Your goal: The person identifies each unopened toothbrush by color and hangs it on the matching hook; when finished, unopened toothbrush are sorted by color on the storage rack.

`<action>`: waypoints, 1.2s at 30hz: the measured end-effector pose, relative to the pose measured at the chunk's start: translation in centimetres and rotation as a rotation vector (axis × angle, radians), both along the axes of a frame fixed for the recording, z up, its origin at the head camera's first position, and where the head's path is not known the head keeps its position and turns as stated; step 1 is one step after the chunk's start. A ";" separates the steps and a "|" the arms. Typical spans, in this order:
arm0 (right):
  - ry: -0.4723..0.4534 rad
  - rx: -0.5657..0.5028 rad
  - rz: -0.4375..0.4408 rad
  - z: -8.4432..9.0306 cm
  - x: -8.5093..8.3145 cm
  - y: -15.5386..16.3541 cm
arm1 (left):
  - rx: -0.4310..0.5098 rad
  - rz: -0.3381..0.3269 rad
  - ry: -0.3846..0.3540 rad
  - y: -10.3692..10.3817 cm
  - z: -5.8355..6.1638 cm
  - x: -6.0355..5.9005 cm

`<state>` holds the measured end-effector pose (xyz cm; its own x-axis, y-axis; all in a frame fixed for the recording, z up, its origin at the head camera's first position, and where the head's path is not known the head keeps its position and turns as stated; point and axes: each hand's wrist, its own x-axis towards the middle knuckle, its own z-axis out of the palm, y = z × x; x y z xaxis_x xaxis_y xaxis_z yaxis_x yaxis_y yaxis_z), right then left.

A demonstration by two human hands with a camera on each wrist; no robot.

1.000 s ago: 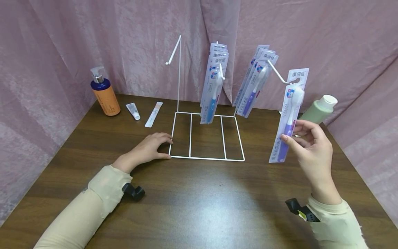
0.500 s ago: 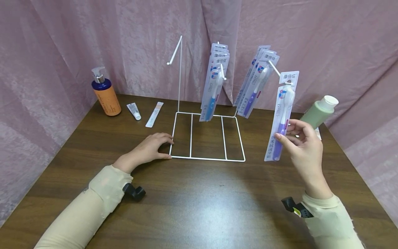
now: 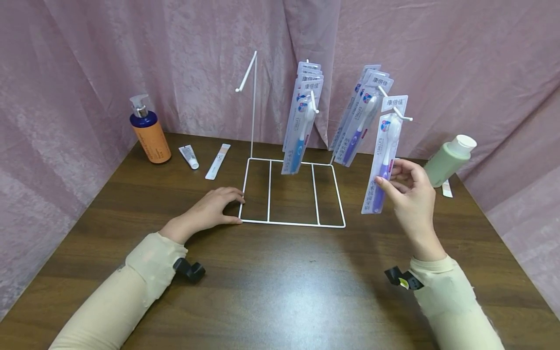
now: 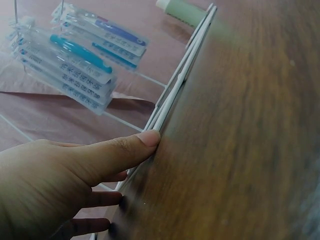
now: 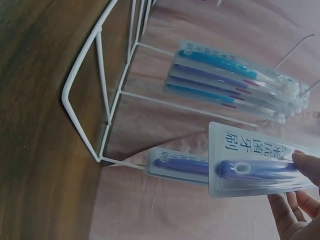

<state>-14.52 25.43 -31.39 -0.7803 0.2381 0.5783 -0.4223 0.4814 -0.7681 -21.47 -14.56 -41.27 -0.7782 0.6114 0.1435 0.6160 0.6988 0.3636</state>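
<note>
My right hand pinches a toothbrush in a blister pack, purple-handled, low on the pack. The white tip of the rack's right hook sticks out in front of the pack's top, through its hanging hole. Behind it on the same hook hang more packed toothbrushes. The middle hook carries several others, the front toothbrush pack with a blue handle. My left hand rests at the front left corner of the white wire rack; its thumb presses the front rail.
A bare left hook rises from the rack. On the brown table stand an orange pump bottle, a small white tube and a slim sachet. At the right a green bottle leans beside a small white packet.
My right hand has moved left and slightly up with the toothbrush pack, from the hook's tip to further along the hook. The left hand has stayed on the rack.
</note>
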 end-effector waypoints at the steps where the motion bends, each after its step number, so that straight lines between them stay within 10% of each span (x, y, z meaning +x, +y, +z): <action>1: 0.000 -0.001 0.000 -0.1 -0.2 0.0 | 0.001 0.001 -0.003 0.0 0.0 0.0; 36: -0.011 -0.131 -0.047 -1.3 -7.6 -1.4 | -0.005 0.006 0.003 0.1 0.0 0.1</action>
<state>-22.07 24.00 -32.68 -0.7725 0.3473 0.5316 -0.3932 0.3957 -0.8299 -21.39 -14.50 -41.30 -0.7816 0.6072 0.1428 0.6127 0.7044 0.3584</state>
